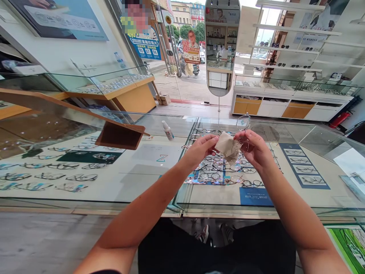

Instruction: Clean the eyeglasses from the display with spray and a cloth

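Observation:
My left hand (202, 149) and my right hand (254, 146) meet above a glass display counter (159, 160). Between them is a small beige cleaning cloth (228, 147), pinched by the fingers of both hands. My right hand also grips a pair of thin-rimmed glasses (243, 123); one clear lens sticks up above the fingers, and the rest of the frame is hidden by the cloth and hand. Both hands are closed. Under the glass below them lie rows of spectacle frames (216, 173).
A small white spray bottle (167, 130) stands on the counter to the left of my hands. A wooden tray or mirror back (119, 136) juts in from the left. An oval standing mirror (221, 45), shelves with eyewear (288, 49) and the shop's glass door lie beyond.

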Demonstrator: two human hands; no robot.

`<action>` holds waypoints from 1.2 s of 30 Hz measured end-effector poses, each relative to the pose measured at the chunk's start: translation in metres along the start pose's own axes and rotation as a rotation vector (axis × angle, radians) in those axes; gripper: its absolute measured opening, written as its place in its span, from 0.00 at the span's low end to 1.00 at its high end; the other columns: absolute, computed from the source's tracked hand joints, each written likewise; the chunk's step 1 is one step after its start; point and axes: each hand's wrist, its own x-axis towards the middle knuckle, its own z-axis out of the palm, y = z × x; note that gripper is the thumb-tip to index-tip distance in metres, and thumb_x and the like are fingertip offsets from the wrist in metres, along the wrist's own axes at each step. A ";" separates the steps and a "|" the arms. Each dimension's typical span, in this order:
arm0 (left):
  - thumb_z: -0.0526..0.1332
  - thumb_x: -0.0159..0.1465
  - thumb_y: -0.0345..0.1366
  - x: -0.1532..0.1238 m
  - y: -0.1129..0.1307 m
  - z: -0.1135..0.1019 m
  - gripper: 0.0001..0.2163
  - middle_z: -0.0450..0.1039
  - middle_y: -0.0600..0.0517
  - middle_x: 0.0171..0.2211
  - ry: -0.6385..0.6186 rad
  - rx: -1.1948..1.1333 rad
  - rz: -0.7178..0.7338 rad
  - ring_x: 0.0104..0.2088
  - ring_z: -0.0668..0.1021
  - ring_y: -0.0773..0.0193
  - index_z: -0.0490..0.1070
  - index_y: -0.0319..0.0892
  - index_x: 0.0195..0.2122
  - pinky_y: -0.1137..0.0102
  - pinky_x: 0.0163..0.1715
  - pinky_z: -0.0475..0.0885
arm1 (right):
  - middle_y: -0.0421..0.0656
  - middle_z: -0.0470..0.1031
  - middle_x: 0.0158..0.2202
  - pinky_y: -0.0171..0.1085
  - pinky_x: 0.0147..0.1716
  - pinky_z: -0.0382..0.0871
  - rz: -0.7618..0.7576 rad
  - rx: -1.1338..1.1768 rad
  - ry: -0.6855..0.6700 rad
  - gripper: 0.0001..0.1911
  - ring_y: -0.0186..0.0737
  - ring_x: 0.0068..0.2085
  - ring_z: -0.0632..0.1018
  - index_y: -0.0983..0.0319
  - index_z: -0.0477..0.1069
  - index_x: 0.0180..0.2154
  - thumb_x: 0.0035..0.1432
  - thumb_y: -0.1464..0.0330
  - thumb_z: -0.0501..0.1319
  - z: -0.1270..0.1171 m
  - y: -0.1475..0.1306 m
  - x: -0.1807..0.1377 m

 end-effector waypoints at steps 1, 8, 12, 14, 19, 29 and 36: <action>0.76 0.54 0.53 0.001 -0.001 -0.001 0.22 0.76 0.51 0.32 0.008 0.040 0.001 0.30 0.74 0.67 0.79 0.40 0.38 0.70 0.31 0.68 | 0.40 0.82 0.34 0.38 0.41 0.74 -0.003 0.002 -0.003 0.17 0.37 0.37 0.78 0.56 0.79 0.28 0.45 0.53 0.79 0.000 0.000 0.000; 0.79 0.52 0.49 0.003 -0.006 -0.006 0.16 0.78 0.51 0.36 -0.017 0.046 0.075 0.36 0.75 0.65 0.81 0.43 0.32 0.67 0.43 0.70 | 0.40 0.82 0.33 0.39 0.41 0.74 -0.016 -0.004 0.018 0.17 0.38 0.37 0.78 0.56 0.79 0.27 0.44 0.53 0.79 0.003 0.001 -0.002; 0.78 0.53 0.49 0.000 -0.005 -0.005 0.16 0.77 0.51 0.34 -0.043 0.090 0.068 0.37 0.75 0.64 0.82 0.43 0.32 0.66 0.45 0.69 | 0.41 0.83 0.34 0.39 0.41 0.74 -0.006 -0.007 0.026 0.17 0.38 0.37 0.79 0.56 0.80 0.28 0.43 0.53 0.80 0.004 0.002 -0.003; 0.76 0.56 0.50 -0.002 -0.004 -0.003 0.15 0.77 0.51 0.33 -0.048 0.176 0.100 0.37 0.74 0.63 0.81 0.43 0.31 0.66 0.45 0.69 | 0.41 0.84 0.34 0.38 0.41 0.75 -0.001 0.000 0.024 0.17 0.38 0.37 0.79 0.56 0.80 0.28 0.43 0.53 0.80 0.004 0.002 -0.003; 0.72 0.59 0.52 -0.007 0.002 0.005 0.16 0.78 0.50 0.34 -0.037 0.308 0.189 0.39 0.75 0.61 0.82 0.43 0.33 0.66 0.44 0.71 | 0.41 0.84 0.33 0.37 0.38 0.75 0.011 0.011 0.015 0.16 0.37 0.35 0.79 0.56 0.83 0.28 0.43 0.54 0.80 0.005 0.001 -0.002; 0.71 0.60 0.54 -0.006 0.004 0.002 0.17 0.81 0.49 0.34 -0.002 0.359 0.210 0.38 0.75 0.61 0.85 0.43 0.35 0.66 0.44 0.70 | 0.41 0.85 0.35 0.37 0.38 0.76 0.050 -0.012 0.003 0.15 0.37 0.36 0.79 0.56 0.83 0.29 0.46 0.54 0.79 0.002 0.003 -0.002; 0.69 0.58 0.46 -0.008 0.026 0.002 0.14 0.67 0.54 0.26 0.105 0.321 0.331 0.30 0.67 0.66 0.76 0.42 0.23 0.68 0.35 0.65 | 0.41 0.84 0.34 0.35 0.39 0.77 0.077 0.061 0.010 0.17 0.37 0.39 0.80 0.57 0.81 0.27 0.41 0.56 0.81 0.001 0.000 0.000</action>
